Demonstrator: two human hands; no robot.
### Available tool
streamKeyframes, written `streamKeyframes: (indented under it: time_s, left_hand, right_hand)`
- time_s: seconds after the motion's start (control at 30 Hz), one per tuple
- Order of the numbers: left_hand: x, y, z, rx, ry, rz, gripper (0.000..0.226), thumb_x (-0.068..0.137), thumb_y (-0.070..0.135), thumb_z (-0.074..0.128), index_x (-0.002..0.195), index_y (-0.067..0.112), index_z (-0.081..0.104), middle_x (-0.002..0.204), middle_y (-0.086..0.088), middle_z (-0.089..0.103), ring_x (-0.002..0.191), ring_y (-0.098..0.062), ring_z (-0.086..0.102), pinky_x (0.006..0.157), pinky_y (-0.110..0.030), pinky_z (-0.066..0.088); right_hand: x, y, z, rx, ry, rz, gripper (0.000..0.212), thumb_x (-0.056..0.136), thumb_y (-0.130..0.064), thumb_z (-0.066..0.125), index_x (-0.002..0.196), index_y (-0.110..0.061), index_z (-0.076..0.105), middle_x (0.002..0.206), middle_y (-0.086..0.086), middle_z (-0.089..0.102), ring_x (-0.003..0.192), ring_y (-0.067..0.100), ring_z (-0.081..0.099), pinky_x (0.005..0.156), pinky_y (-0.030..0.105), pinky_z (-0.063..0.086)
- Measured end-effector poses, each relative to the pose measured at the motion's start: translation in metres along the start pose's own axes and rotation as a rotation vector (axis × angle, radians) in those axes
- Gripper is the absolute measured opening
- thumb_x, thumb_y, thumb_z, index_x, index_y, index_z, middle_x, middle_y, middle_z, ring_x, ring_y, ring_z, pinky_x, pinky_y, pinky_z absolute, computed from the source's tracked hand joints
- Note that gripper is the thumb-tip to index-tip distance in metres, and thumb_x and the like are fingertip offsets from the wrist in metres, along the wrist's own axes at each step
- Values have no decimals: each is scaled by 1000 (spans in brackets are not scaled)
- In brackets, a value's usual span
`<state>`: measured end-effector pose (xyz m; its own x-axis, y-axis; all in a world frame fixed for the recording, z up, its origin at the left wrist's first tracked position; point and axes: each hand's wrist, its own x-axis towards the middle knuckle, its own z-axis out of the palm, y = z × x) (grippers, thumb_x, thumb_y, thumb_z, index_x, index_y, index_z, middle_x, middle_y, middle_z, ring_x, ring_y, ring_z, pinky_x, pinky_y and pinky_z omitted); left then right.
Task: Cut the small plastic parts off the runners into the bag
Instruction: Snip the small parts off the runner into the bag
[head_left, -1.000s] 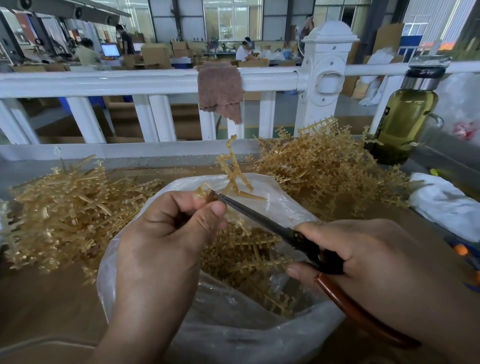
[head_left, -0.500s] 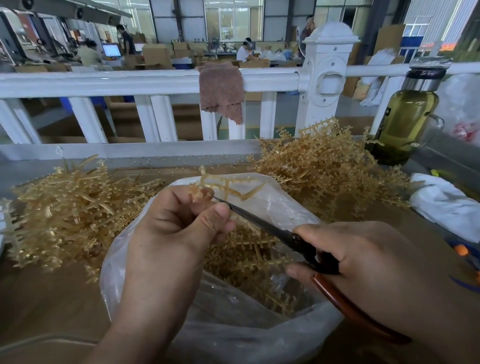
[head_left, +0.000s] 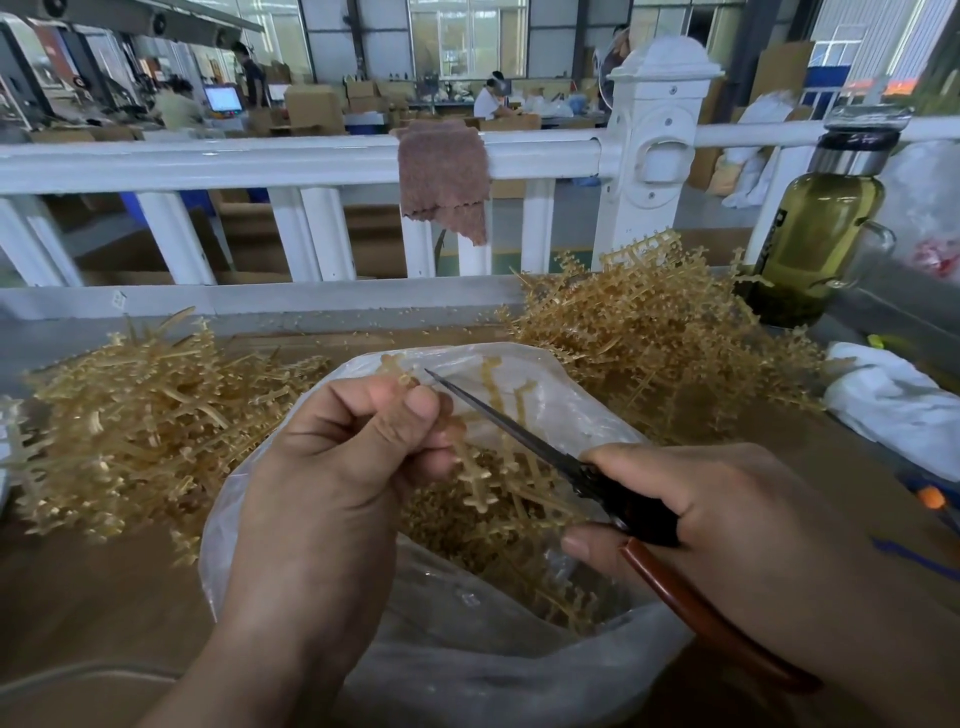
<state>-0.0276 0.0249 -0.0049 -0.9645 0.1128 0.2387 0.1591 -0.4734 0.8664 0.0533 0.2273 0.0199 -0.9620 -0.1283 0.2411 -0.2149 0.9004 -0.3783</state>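
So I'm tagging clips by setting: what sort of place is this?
Most likely a factory floor: heaps of moulded plastic runners on the bench, stacked cardboard boxes beyond the white railing, and other workers at stations in a large hall.

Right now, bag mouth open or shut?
Open. The clear plastic bag has its rim spread wide, and the tan runners inside show through its mouth.
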Motion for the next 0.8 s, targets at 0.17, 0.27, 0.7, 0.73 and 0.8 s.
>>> streamKeyframes:
  time_s: [0.17, 0.27, 0.7, 0.73, 0.8]
  left_hand:
    - [1, -1, -1, -51, -46, -26, 13, 77, 20, 71, 65, 24, 70, 77, 0, 69, 69, -12, 65, 61, -20, 53]
    - [0, -2, 0, -53, -35, -29, 12, 76, 22, 70, 63, 23, 71, 74, 2, 68, 68, -10, 66, 60, -19, 54]
    - [-4, -5, 4, -48, 5, 10, 9, 79, 26, 71, 71, 23, 73, 77, -3, 69, 67, -11, 64, 60, -21, 53]
    - [-4, -5, 5, -52, 7, 12, 8, 78, 27, 72, 71, 23, 73, 77, -2, 69, 68, -11, 64, 60, -21, 53]
    - [-5, -5, 5, -49, 3, 18, 8, 78, 26, 75, 70, 24, 73, 78, 0, 69, 69, -10, 65, 60, -21, 53]
  right_hand:
    - [-2, 0, -4, 22, -27, -5, 57, 75, -78, 43, 92, -26, 62, 73, -8, 62, 67, 8, 61, 56, 31, 47]
    - [-2, -1, -5, 30, -37, -4, 54, 75, -77, 45, 95, -31, 63, 74, -10, 63, 67, 7, 61, 55, 30, 47]
    - [-3, -5, -4, 40, -53, 16, 56, 75, -83, 39, 102, -37, 57, 82, -15, 64, 74, 2, 61, 59, 28, 50]
    - [-4, -5, -4, 41, -53, 14, 55, 75, -82, 39, 101, -37, 58, 82, -15, 64, 74, 2, 61, 59, 27, 50]
    - [-4, -5, -4, 39, -48, 8, 53, 76, -81, 41, 101, -38, 59, 81, -15, 64, 73, 3, 62, 58, 26, 50]
